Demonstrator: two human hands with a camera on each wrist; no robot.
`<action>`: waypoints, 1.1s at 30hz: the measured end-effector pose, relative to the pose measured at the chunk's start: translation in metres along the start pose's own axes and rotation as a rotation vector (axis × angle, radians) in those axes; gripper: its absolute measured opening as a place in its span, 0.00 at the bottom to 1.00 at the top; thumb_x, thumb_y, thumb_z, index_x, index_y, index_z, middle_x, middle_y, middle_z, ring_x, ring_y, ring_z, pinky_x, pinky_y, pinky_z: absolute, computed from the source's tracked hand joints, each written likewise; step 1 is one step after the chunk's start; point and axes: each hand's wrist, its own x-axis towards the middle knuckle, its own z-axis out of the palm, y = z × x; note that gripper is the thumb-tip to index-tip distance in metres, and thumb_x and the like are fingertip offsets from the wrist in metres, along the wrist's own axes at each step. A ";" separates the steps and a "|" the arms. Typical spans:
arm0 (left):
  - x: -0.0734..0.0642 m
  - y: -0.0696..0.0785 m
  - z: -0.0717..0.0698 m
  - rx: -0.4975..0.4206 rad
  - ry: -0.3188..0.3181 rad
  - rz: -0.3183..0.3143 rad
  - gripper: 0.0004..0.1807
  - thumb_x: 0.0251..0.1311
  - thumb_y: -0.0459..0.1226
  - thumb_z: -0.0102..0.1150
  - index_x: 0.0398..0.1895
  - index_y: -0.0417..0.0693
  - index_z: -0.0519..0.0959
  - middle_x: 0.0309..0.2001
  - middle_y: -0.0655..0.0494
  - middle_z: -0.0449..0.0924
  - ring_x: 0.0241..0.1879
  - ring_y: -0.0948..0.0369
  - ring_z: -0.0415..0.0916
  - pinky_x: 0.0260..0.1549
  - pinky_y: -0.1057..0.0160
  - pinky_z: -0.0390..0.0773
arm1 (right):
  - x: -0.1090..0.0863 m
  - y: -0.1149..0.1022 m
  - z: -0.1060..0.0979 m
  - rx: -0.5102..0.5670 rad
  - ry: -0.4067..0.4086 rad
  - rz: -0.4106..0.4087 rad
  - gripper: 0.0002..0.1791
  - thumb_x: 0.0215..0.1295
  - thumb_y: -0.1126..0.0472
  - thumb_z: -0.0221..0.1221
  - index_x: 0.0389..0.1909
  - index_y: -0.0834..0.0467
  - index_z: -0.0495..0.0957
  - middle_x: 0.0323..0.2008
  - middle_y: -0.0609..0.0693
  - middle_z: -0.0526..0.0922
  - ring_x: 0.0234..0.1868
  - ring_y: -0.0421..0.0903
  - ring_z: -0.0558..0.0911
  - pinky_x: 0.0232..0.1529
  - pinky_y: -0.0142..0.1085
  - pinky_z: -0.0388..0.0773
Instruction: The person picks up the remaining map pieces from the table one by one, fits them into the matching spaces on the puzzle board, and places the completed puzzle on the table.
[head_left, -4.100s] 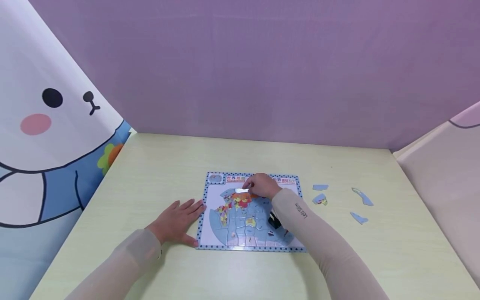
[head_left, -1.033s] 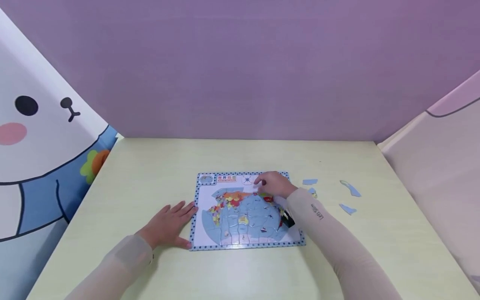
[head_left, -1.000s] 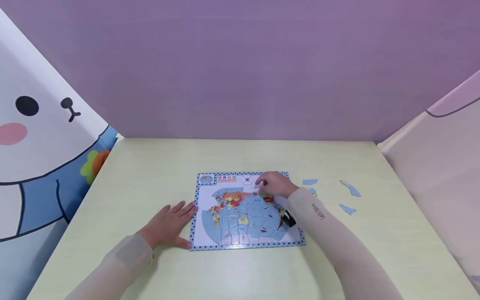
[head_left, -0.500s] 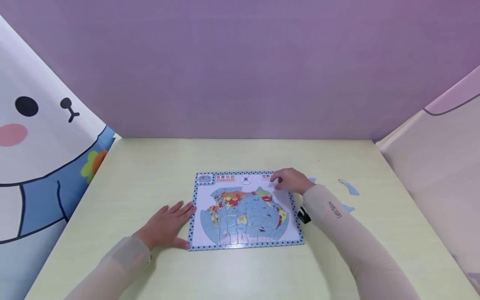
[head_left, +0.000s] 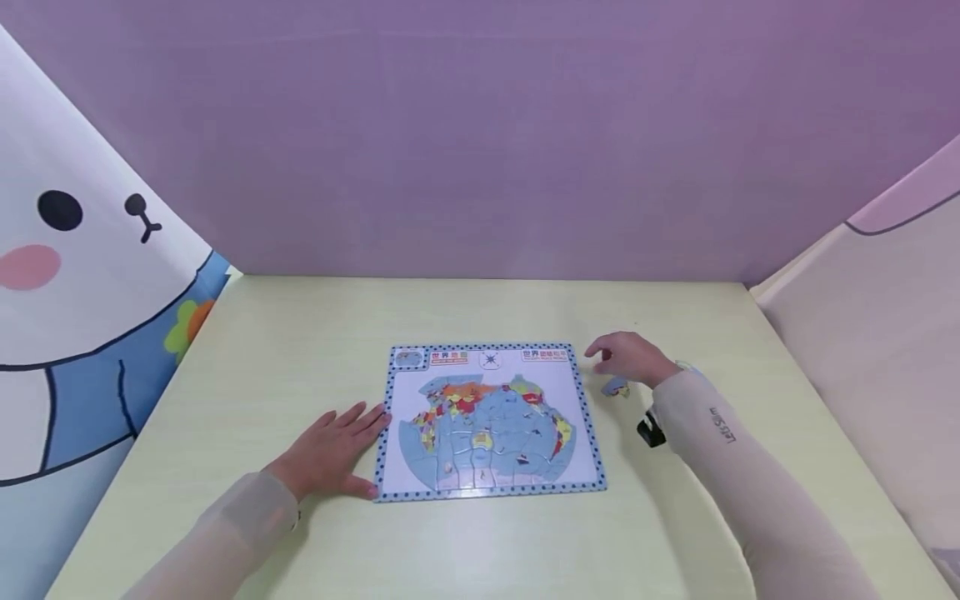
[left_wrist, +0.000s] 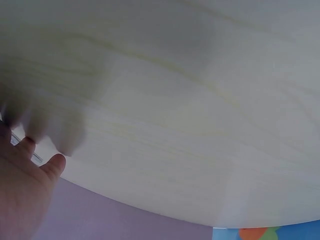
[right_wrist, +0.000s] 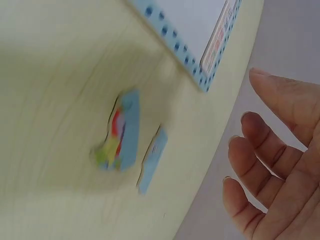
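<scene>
My left hand [head_left: 333,450] lies spread on the table, fingertips on the left border of a world map jigsaw puzzle [head_left: 483,433]; its fingers [left_wrist: 55,165] also show in the left wrist view. The blue map pieces sit together in the white tray, with a white gap along the top of the map. Just past the tray's upper right corner hovers my right hand [head_left: 630,357], fingers loosely bent and nothing between them. Below it lie a blue puzzle piece with red and yellow [right_wrist: 120,132] and a narrow blue puzzle piece [right_wrist: 152,159], the latter hidden in the head view.
Part of another loose puzzle piece [head_left: 687,367] shows behind the right sleeve [head_left: 727,450]. The pale wooden table [head_left: 330,317] ends at a purple backdrop [head_left: 480,142]. A cartoon-printed cloth [head_left: 90,333] hangs at the left.
My right hand has moved right, from over the top of the map to above the loose pieces beside the tray. The left hand has stayed at the tray's left edge.
</scene>
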 end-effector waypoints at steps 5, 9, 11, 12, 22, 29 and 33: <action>0.000 -0.001 0.001 0.001 0.006 0.006 0.57 0.45 0.68 0.60 0.72 0.43 0.58 0.73 0.46 0.54 0.71 0.42 0.48 0.62 0.34 0.55 | -0.006 0.014 -0.007 -0.011 0.002 0.020 0.17 0.64 0.65 0.59 0.53 0.66 0.77 0.39 0.57 0.78 0.40 0.52 0.73 0.41 0.45 0.72; 0.001 -0.003 0.002 0.007 0.007 0.013 0.57 0.45 0.69 0.60 0.72 0.42 0.58 0.73 0.45 0.55 0.71 0.42 0.49 0.61 0.34 0.55 | -0.010 0.023 -0.009 0.002 0.016 0.034 0.16 0.63 0.65 0.60 0.51 0.66 0.78 0.40 0.57 0.79 0.39 0.52 0.74 0.42 0.46 0.73; 0.002 -0.003 0.003 0.011 0.007 0.012 0.57 0.45 0.69 0.60 0.72 0.42 0.58 0.73 0.46 0.55 0.71 0.42 0.49 0.61 0.34 0.56 | -0.011 0.027 -0.009 0.011 0.024 0.035 0.16 0.63 0.65 0.60 0.50 0.67 0.78 0.40 0.57 0.80 0.39 0.52 0.74 0.42 0.46 0.73; 0.002 -0.003 0.003 0.013 0.005 0.012 0.58 0.44 0.69 0.60 0.72 0.42 0.58 0.73 0.46 0.54 0.71 0.42 0.49 0.61 0.34 0.56 | -0.011 0.030 -0.009 0.014 0.028 0.032 0.16 0.62 0.66 0.60 0.50 0.67 0.78 0.39 0.57 0.80 0.39 0.52 0.75 0.42 0.46 0.73; 0.002 -0.003 0.001 0.008 0.013 0.020 0.57 0.44 0.68 0.61 0.71 0.40 0.59 0.72 0.44 0.56 0.70 0.41 0.50 0.61 0.34 0.56 | -0.014 0.046 -0.005 0.048 0.029 0.022 0.17 0.62 0.66 0.61 0.51 0.69 0.77 0.33 0.55 0.77 0.34 0.49 0.73 0.36 0.40 0.71; 0.001 -0.002 0.000 0.010 0.018 0.020 0.57 0.44 0.68 0.61 0.72 0.41 0.59 0.72 0.45 0.55 0.70 0.41 0.51 0.61 0.34 0.56 | -0.014 0.052 0.002 0.078 0.026 0.027 0.17 0.62 0.66 0.60 0.51 0.69 0.76 0.34 0.55 0.77 0.35 0.49 0.72 0.35 0.40 0.70; 0.002 -0.003 0.001 0.006 0.021 0.020 0.57 0.44 0.68 0.61 0.72 0.41 0.59 0.72 0.45 0.55 0.70 0.41 0.51 0.61 0.34 0.56 | -0.015 0.056 0.006 0.087 0.029 0.003 0.17 0.62 0.67 0.58 0.51 0.69 0.77 0.38 0.59 0.77 0.38 0.52 0.73 0.38 0.42 0.72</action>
